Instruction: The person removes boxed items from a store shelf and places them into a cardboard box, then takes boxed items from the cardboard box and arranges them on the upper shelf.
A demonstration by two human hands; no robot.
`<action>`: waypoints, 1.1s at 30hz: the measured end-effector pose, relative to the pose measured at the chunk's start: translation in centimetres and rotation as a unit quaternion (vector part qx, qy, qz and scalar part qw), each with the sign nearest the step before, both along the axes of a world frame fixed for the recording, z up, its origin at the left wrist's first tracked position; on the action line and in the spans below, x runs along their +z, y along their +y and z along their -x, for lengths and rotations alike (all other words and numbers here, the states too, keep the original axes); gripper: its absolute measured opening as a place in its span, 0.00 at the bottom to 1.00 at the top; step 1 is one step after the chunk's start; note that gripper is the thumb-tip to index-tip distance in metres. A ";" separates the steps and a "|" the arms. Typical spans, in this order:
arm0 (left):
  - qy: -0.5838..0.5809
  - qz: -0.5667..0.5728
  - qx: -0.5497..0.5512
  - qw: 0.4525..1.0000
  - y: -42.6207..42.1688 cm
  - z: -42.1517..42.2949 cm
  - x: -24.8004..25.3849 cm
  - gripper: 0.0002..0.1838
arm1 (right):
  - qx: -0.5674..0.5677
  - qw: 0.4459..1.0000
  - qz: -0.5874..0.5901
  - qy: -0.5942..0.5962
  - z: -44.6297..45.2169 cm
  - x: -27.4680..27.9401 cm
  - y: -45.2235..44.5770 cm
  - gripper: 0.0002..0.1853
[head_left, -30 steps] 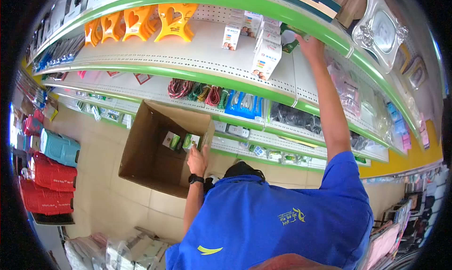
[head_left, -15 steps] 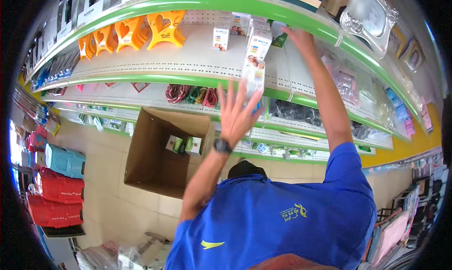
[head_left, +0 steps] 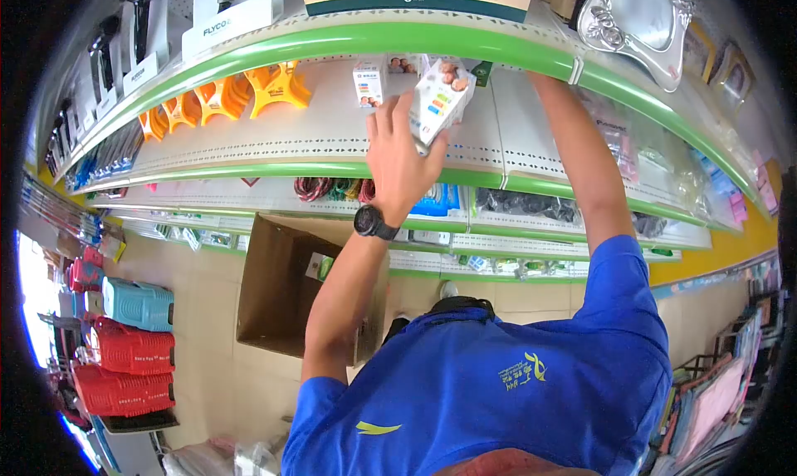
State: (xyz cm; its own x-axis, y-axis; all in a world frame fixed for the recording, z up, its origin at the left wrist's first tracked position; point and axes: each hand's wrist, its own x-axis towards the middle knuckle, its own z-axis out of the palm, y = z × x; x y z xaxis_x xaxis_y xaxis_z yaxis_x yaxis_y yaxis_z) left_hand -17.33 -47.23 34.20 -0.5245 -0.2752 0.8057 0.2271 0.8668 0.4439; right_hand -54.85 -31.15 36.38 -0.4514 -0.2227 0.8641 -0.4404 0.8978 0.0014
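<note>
My left hand (head_left: 403,156), with a black watch on its wrist, reaches to the middle shelf. Its fingers and thumb close around the lower end of a tilted white box (head_left: 442,100) printed with small faces and coloured marks. Just left of it, a similar white box (head_left: 368,84) stands upright on the shelf. More boxes are partly hidden behind them, and a dark green pack (head_left: 482,72) shows at the right. My right forearm (head_left: 585,156) stretches up under the green upper shelf edge, which hides the right hand's fingers and anything in them.
An open cardboard box (head_left: 270,289) on the floor holds a small green-and-white box (head_left: 322,266). Orange heart-cutout items (head_left: 278,90) stand on the shelf's left. Above is the green shelf edge (head_left: 374,40). Red baskets (head_left: 133,347) stand at the left.
My left hand has moved up from open, spread fingers to a grip on the white box. The box is now tilted differently. My right hand has slipped behind the upper shelf edge.
</note>
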 end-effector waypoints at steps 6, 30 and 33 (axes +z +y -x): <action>-0.021 0.019 0.043 0.999 1.9 1.0 3.2 0.38 | 0.088 0.994 0.054 -0.046 -2.2 0.0 -0.8 0.40; -0.050 0.126 0.116 0.984 1.8 6.2 -0.2 0.41 | 0.266 0.920 0.195 -0.213 -7.0 1.6 0.2 0.38; -0.057 0.101 0.095 0.989 1.5 6.1 -0.5 0.44 | 0.273 0.914 0.204 -0.217 -6.9 2.0 -0.3 0.38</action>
State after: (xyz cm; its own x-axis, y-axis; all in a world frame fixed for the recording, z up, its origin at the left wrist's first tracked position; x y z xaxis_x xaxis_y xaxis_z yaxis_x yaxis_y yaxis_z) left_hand -23.45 -45.75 33.65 -0.5691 -0.2159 0.7934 0.0113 0.9628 0.2701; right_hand -47.95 -31.40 38.33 -0.6897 -0.2164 0.6910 -0.7029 0.4297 -0.5669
